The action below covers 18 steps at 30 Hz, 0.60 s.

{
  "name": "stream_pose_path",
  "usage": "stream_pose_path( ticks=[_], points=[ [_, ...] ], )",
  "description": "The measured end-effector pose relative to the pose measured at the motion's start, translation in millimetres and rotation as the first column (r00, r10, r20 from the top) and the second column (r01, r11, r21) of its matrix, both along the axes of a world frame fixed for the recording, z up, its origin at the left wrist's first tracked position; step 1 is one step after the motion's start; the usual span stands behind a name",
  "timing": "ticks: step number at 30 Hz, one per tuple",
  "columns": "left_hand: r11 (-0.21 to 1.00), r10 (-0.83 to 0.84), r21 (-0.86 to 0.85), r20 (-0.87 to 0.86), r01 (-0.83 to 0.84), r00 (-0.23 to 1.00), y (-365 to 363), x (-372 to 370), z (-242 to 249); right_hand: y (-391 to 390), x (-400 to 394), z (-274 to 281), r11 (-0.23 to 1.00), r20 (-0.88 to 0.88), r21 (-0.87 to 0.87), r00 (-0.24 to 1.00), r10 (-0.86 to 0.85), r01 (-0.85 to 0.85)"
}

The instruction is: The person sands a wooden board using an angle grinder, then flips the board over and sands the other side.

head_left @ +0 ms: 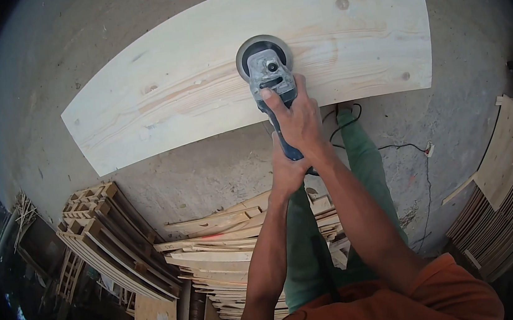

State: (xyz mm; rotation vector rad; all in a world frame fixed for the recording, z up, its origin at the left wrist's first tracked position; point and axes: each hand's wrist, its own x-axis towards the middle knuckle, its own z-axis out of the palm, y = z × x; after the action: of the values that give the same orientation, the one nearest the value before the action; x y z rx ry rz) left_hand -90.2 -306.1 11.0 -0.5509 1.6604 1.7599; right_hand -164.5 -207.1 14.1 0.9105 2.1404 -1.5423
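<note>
A hand-held power sander (pixel 270 74) with a round disc lies against the face of a wide pale wooden board (pixel 179 74), a little right of the board's middle. My right hand (pixel 298 115) is wrapped round the sander's body just behind its head, with the thumb on top. Behind it, my left hand (pixel 288 166) grips the rear of the handle. The palm sides of both hands and part of the handle are hidden.
A black cable (pixel 399 145) runs from near my feet to a connector (pixel 430 149) on the concrete floor. Slatted wooden frames (pixel 118 237) stand at lower left, loose strips (pixel 216 251) lie behind my legs, and stacked boards (pixel 504 196) are at right.
</note>
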Motion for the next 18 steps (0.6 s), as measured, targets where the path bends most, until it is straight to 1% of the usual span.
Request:
stream_pose_path(
  ticks=[1,2,4,5,6,7,8,9,10,11,12,13,14,15,16,17,18],
  points=[
    [0.995,-0.102,-0.008,0.035,0.102,0.994,8.8,1.4,-1.9,11.1,4.9,-1.2,0.994,-0.042,-0.021,0.993,-0.107,0.107],
    [0.979,-0.204,-0.012,0.076,0.205,0.976,16.3,5.0,-1.5,19.2,9.2,-2.9,0.995,-0.037,-0.016,0.994,-0.103,0.103],
    [0.985,-0.172,-0.006,0.07,0.173,0.983,29.5,8.8,-0.7,33.3,10.0,-4.6,0.998,-0.091,0.018,0.994,-0.065,0.067],
    [0.991,-0.136,-0.006,0.057,0.136,0.989,35.8,8.5,-2.0,35.9,8.6,-6.5,0.998,-0.094,0.025,0.994,-0.06,0.062],
    [0.991,-0.13,-0.004,0.058,0.131,0.99,38.5,9.5,-4.1,34.4,6.0,-6.4,0.997,-0.073,0.07,0.997,-0.005,0.01],
    [0.996,-0.079,0.04,0.05,0.077,0.996,36.7,10.9,-6.7,31.3,4.6,-6.5,0.994,-0.051,0.105,0.998,0.048,-0.042],
    [0.996,-0.029,0.081,0.041,0.025,0.999,33.7,10.9,-9.5,31.3,3.2,-6.1,0.995,-0.054,0.094,0.997,0.051,-0.046],
    [0.997,-0.028,0.066,0.048,0.025,0.998,30.4,12.3,-7.2,31.1,5.6,-3.3,0.999,-0.071,0.033,0.997,-0.017,0.019],
    [0.996,-0.088,0.029,0.047,0.087,0.995,29.9,13.5,-4.5,30.9,8.4,-1.5,0.996,-0.083,-0.024,0.993,-0.085,0.083],
    [0.989,-0.147,-0.001,0.041,0.147,0.988,32.5,12.6,-4.1,30.9,10.2,-3.8,0.996,-0.084,-0.027,0.993,-0.082,0.08],
    [0.989,-0.151,0.005,0.047,0.151,0.987,35.7,16.7,-3.3,32.5,15.3,-4.8,0.998,-0.073,0.037,0.997,-0.038,0.041],
    [0.994,-0.1,0.047,0.042,0.098,0.994,41.0,20.7,-4.3,37.2,18.4,-6.3,0.994,-0.064,0.106,0.998,0.009,-0.003],
    [0.996,-0.044,0.084,0.038,0.041,0.998,44.5,22.4,-6.1,41.7,20.1,-7.9,0.994,-0.065,0.111,0.998,0.014,-0.007],
    [0.996,-0.041,0.081,0.038,0.038,0.998,44.5,20.4,-3.6,42.6,20.8,-6.4,0.997,-0.088,0.076,0.996,-0.02,0.027],
    [0.993,-0.117,0.033,0.076,0.115,0.99,42.6,15.5,-0.7,41.4,19.6,-5.7,0.998,-0.114,0.034,0.992,-0.055,0.059],
    [0.981,-0.192,-0.009,0.124,0.195,0.973,40.3,14.4,1.7,41.2,19.9,-4.5,0.988,-0.116,-0.064,0.982,-0.149,0.143],
    [0.98,-0.193,-0.01,0.134,0.197,0.972,35.5,18.2,0.2,36.9,20.4,-4.6,0.987,-0.106,-0.065,0.983,-0.151,0.145]
  ],
)
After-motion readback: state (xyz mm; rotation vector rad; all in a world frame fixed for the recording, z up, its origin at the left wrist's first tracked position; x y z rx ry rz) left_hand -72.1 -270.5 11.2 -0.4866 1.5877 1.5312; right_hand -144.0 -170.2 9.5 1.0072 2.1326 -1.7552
